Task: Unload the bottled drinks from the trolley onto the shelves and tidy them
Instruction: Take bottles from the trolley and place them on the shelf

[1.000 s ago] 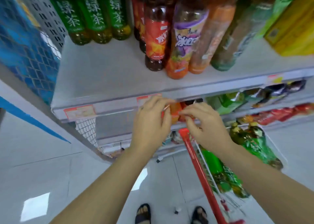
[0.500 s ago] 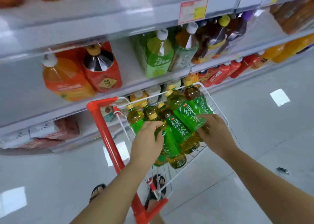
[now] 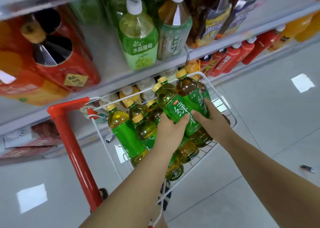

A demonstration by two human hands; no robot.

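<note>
Both hands are closed on stock: our left hand (image 3: 170, 130) curls round the labelled middle of a green tea bottle (image 3: 174, 109), thumb laid across the label, and our right hand (image 3: 212, 122) wraps a second bottle (image 3: 188, 89) touching it on the right; whether a third bottle behind is also in that hand we cannot tell. Above and beyond, the shelves (image 3: 110, 84) fill the far side, carrying a red carton (image 3: 69, 58) at left and a grape drink (image 3: 138, 42) at centre. Below them stands the trolley (image 3: 74, 146), red post at left, white wire sides, parked near us on the pale floor (image 3: 268, 158). Inside lie the other bottles (image 3: 124, 134), heaped on their sides, and our two rest on top of that heap, yellow caps (image 3: 181, 73) aimed at the far shelves. We judge each bottle full and fairly heavy, its thin plastic wall yielding under a squeeze and its glossy sleeve likely slick; the firmest hold looks to be round the label band, or at the neck under the cap, one bottle to a hand.
</note>
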